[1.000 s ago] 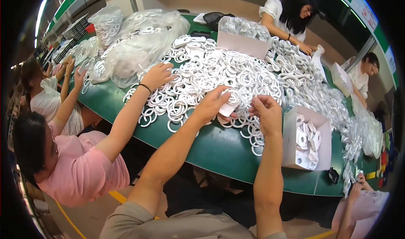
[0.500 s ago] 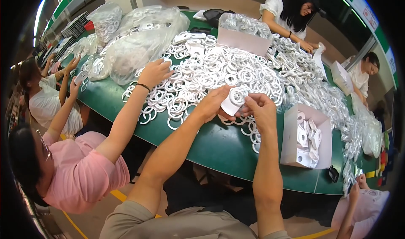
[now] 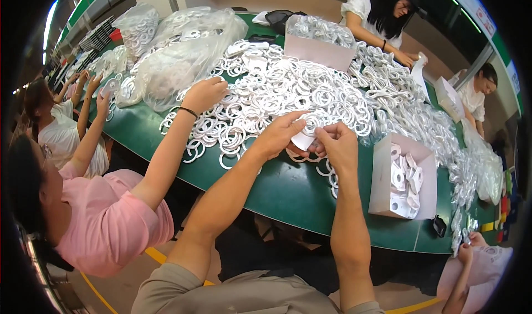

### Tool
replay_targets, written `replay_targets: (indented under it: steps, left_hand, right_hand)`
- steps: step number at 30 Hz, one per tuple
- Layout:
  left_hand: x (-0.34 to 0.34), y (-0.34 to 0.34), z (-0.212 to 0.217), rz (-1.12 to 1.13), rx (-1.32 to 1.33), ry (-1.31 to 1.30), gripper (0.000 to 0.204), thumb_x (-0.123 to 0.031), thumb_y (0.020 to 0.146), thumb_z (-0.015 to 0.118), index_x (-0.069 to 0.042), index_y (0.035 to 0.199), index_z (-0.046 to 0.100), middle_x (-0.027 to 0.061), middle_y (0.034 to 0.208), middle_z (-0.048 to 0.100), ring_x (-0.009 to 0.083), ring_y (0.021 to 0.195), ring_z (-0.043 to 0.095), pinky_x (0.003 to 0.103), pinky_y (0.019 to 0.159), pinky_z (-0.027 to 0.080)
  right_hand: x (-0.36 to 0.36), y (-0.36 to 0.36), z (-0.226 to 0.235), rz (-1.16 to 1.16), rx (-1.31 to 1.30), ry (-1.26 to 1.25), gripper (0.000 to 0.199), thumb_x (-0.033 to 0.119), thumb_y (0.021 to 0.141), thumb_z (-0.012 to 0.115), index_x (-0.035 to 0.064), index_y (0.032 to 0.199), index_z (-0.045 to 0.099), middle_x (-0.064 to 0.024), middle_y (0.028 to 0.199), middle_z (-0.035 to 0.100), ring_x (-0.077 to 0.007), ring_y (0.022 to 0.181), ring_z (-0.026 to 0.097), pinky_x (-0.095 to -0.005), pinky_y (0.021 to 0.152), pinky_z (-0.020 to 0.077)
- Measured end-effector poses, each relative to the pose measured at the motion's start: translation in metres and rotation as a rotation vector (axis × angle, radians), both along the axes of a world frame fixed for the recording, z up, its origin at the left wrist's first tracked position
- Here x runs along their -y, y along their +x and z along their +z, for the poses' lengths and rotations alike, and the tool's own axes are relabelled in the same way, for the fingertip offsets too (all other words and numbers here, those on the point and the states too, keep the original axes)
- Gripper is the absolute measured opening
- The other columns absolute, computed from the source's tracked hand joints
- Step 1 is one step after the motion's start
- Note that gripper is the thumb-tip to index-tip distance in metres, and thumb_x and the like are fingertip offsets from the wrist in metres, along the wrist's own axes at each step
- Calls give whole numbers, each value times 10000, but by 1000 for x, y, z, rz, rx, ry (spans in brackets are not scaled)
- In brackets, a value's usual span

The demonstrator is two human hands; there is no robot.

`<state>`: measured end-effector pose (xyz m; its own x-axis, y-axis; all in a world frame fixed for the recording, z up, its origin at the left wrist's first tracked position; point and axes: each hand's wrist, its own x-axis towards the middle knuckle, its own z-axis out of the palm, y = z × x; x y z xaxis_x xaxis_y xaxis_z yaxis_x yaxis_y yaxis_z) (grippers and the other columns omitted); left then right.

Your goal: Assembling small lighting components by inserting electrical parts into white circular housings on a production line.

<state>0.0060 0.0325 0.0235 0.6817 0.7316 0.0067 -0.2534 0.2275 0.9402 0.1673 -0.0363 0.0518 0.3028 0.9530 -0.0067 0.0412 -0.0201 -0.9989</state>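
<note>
Over the near part of the green table, my left hand [image 3: 280, 138] grips a white plastic part [image 3: 302, 141] with a flat tab and a round, ringed top. My right hand [image 3: 337, 142] is closed at the part's right side, its thumb and fingers pressing on the round top. Whether a separate ring lies under those fingers I cannot make out. Right behind both hands spreads a large heap of white plastic rings [image 3: 310, 87]. To the right of my right hand, an open white box [image 3: 378, 189] contains several similar white parts [image 3: 410, 181].
Bundled white cables [image 3: 388, 84] and clear-wrapped ones cover the table's right side. A box of wrapped pieces [image 3: 318, 53] stands behind the rings. Clear bags [image 3: 183, 65] fill the back left. A pink-sleeved person's hand [image 3: 205, 96] reaches into the rings at my left; other people sit around.
My right thumb and fingers have moved left, onto the round top of the white part. The part is tilted slightly and more covered. At far left, a co-worker's hands have shifted.
</note>
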Motion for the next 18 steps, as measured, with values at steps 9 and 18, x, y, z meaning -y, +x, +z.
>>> replay_targets:
  steps: [9,18]
  left_hand:
    - [4,1,4,-23,39,-34,465,-301,997,437,-21,1365,386,157,1103,607,246,792,686,341,605,607]
    - [6,-1,6,-20,62,-65,525,-350,1001,412,15,1372,347,170,1070,605,255,789,687,324,590,600]
  right_hand:
    - [-1,12,0,-16,59,-84,225,202,883,637,-5,818,578,-45,635,585,-91,461,519,-223,405,412]
    - [-2,12,-3,18,79,-77,223,207,888,633,-7,841,597,-42,648,595,-85,495,543,-225,427,420]
